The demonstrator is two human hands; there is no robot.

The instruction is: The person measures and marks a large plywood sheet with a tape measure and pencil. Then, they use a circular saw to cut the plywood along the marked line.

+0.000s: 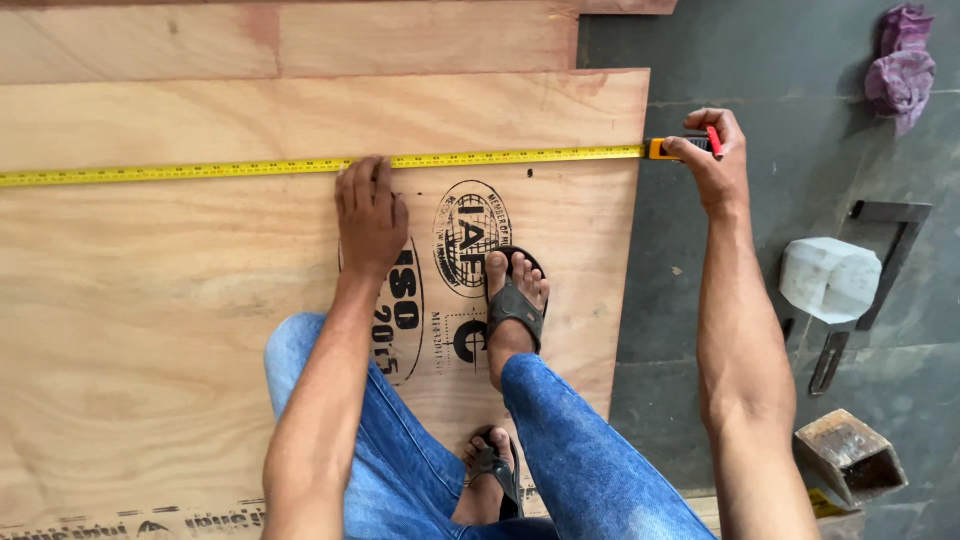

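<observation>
Pressing left hand (370, 215) fingers flat on yellow tape (300, 166), right hand (712, 160) gripping tape case (680, 148), plywood sheet (150, 300)

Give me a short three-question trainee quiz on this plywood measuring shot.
1. True or false: the tape lies stretched across the plywood.
2. Which hand holds the tape case: A left, B right?
3. What does the left hand press on?

Key
1. True.
2. B: the right hand grips it just past the sheet's edge.
3. The tape, fingertips on its blade.
</observation>
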